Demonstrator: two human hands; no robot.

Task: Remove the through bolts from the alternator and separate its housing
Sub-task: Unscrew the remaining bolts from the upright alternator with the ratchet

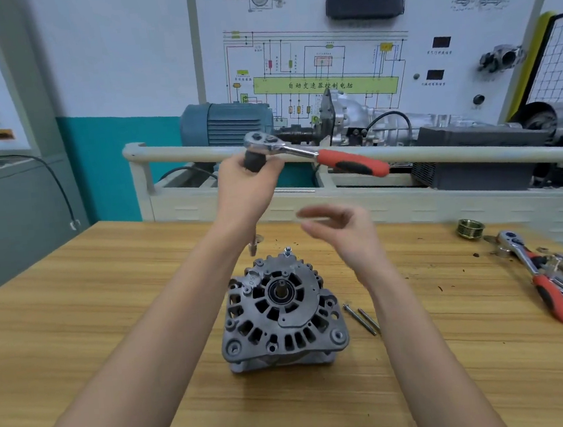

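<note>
- The alternator (281, 311) is sitting near the middle of the wooden worktop (112, 333), pulley end up with the bare shaft showing, below and between the two forearms.
- It is looking like a heavy, rigid lump of cast metal; I would judge it is not going to flex or crush, but its weight is going to make it awkward to lift one-handed.
- The ribbed rim and the mounting ears at the corners are offering the surest hold for pulling the halves apart; the vent slots are likely having sharp edges.
- One through bolt (287, 251) is standing proud at the far edge of the housing, and two removed bolts (362, 318) are lying just beside the casting on its right.
- The left hand (248, 185) is gripping the dark socket under the ratchet wrench (316, 156), holding it raised well above the casting; a long extension (253, 245) is hanging down from that hand.
- The right hand (342, 230) is hovering open with relaxed fingers, holding nothing, and is blurred.
- The worktop is looking flat, hard and fairly smooth, so round bolts could be rolling; specks of debris are scattered across it.
- A second ratchet (537, 278), loose sockets and a grooved pulley (470, 228) are lying at the right.
- A training rig with a blue motor (225, 124) and a wiring diagram board (321, 71) is standing behind.
</note>
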